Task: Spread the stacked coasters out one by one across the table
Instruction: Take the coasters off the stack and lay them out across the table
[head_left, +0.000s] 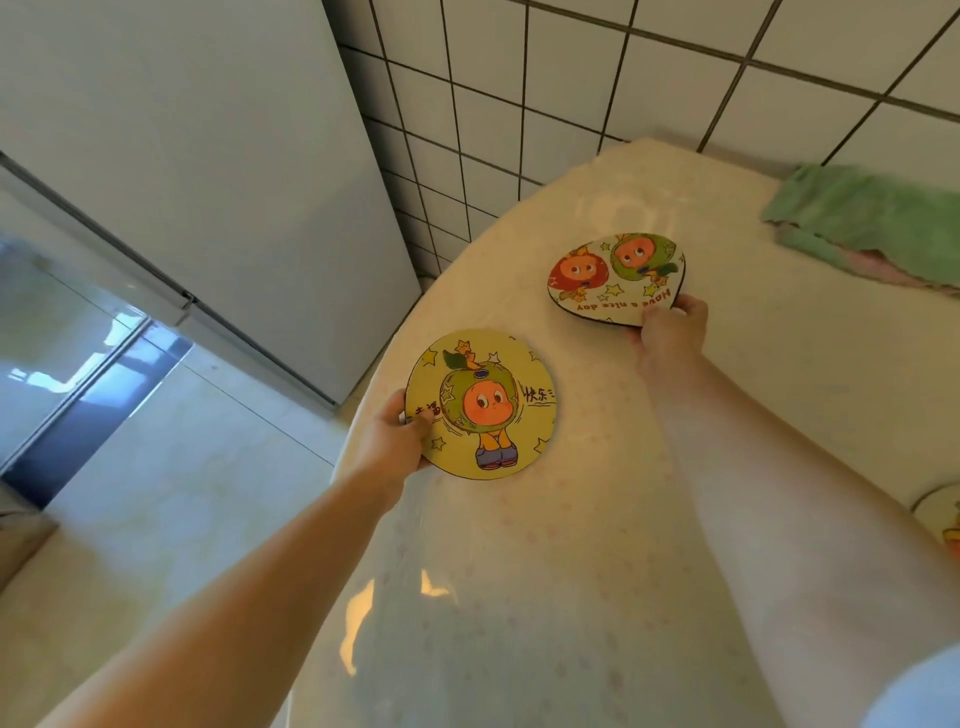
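Note:
A round yellow coaster (483, 402) with a cartoon figure in a green hood lies near the table's left edge; my left hand (395, 436) pinches its left rim. Farther back, a white coaster (615, 278) showing two cartoon faces and the words "Have a nice day" is tilted slightly off the table, with my right hand (670, 332) gripping its near edge. Part of a third coaster (940, 512) peeks in at the right border of the view. No stack is in sight.
The round table (519, 571) has a pale cream patterned cover. A green cloth (872, 218) over something pink lies at the back right. A white fridge (208, 182) stands to the left, a tiled wall (571, 78) behind, and floor below left.

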